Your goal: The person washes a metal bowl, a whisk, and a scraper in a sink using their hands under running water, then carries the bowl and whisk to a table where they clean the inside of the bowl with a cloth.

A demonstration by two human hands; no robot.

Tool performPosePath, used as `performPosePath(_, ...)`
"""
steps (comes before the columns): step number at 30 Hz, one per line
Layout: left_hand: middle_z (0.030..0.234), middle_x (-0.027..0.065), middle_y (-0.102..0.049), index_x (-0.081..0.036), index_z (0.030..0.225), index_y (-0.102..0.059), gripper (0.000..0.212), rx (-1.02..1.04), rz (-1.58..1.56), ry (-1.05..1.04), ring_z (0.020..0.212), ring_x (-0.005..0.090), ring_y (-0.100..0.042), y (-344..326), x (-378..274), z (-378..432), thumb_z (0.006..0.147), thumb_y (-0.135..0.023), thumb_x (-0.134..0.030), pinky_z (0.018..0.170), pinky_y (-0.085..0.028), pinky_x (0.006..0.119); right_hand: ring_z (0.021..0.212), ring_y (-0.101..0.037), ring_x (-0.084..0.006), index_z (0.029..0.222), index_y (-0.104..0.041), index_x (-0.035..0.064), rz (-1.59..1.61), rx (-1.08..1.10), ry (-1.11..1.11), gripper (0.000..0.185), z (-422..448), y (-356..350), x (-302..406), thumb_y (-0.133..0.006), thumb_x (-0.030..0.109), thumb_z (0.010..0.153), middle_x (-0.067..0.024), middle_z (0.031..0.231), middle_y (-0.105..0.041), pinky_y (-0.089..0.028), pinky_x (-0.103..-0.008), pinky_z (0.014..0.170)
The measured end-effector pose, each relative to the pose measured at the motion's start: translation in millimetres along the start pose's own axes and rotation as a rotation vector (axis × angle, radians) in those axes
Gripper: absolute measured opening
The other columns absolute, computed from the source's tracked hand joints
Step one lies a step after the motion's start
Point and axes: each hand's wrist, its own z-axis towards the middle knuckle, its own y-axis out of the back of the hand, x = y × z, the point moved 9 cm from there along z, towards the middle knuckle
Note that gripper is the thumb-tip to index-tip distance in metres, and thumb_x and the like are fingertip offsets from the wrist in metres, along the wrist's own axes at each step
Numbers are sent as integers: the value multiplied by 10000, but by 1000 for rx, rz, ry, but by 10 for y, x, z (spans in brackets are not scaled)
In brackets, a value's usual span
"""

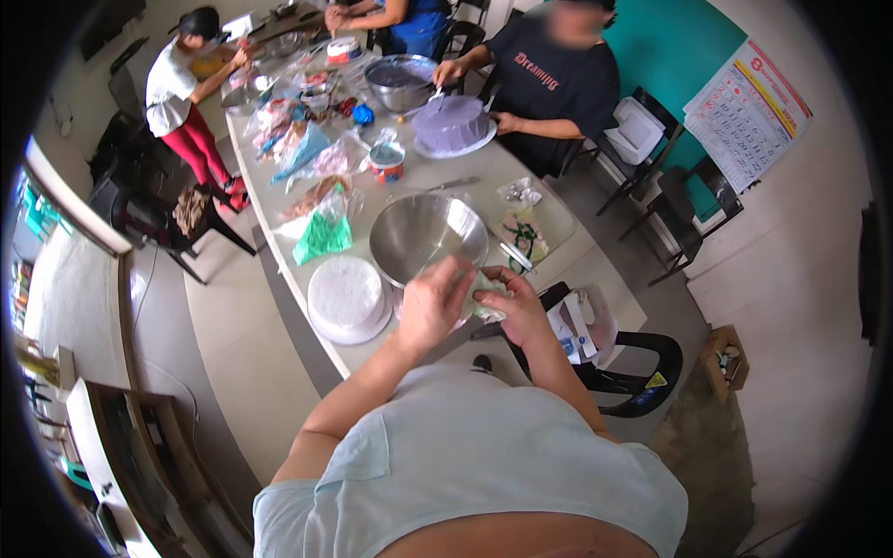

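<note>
My right hand (520, 303) holds a crumpled, pale green and whitish piece, likely thin plastic (488, 296), between thumb and fingers. Close against its left side is my left hand (434, 300), its fingers bent and slightly blurred; whether they grip the piece cannot be made out. Just beyond both hands stands a large stainless steel mixing bowl (425, 234), partly covered by my left fingers. A round white cake-like form (345, 291) rests on a white round board (349, 336) to the left. A green-filled plastic piping bag (324, 237) lies behind that form.
A person in black spreads lilac icing on a round cake (451, 125) across the table (254, 185). Several used piping bags (307, 150), a tub (386, 162), a knife (453, 184) and a smeared sheet (523, 234) lie about. A black-framed chair (649, 373) stands at right.
</note>
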Motion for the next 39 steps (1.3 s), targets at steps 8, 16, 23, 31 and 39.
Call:
performPosePath(8, 776, -24, -556, -67, 945, -542, 92, -247, -786, 396, 737, 26, -447, 217, 755, -149, 931, -587, -146, 618, -387, 200, 810, -607, -105, 1054, -636, -8, -48, -22, -61, 313, -68, -23, -7, -690, 83, 760, -41, 922, -668, -457, -242, 758)
performPosePath(16, 719, 36, -507, -51, 1010, -455, 139, -290, -369, 450, 629, 138, -468, 267, 735, -153, 975, -495, -180, 598, -417, 309, 947, -534, -182, 1239, -410, 16, -54, -286, 77, 488, 183, 623, 196, -578, 87, 786, -90, 1109, -495, -467, -311, 789)
performPosePath(23, 1042, 126, -518, -49, 1008, -514, 164, -138, -45, -32, 951, 260, -502, -249, 99, 110, 882, -592, -120, 874, -400, 358, 1065, -527, -217, 1237, -470, 52, 55, -207, 232, 445, 406, 488, 246, -483, 375, 932, -97, 1198, -484, -396, -338, 942)
performPosePath(31, 1289, 160, -497, -73, 1058, -632, 231, 407, -112, -19, 1182, 337, -495, -897, 93, 26, 833, -647, -123, 972, -393, 422, 1007, -606, -318, 1298, -397, 153, 552, 81, -282, 336, 508, 397, -153, -350, 235, 975, -164, 1199, -535, -510, -494, 882)
performPosePath(39, 1084, 169, -561, -56, 1074, -623, 248, -165, 471, 211, 955, 321, -611, 384, 1467, 545, 835, -624, -122, 759, -530, 358, 980, -621, -309, 1186, -348, 17, 354, -118, 16, 366, 748, 779, 125, -483, -10, 848, -186, 1123, -541, -569, -461, 763)
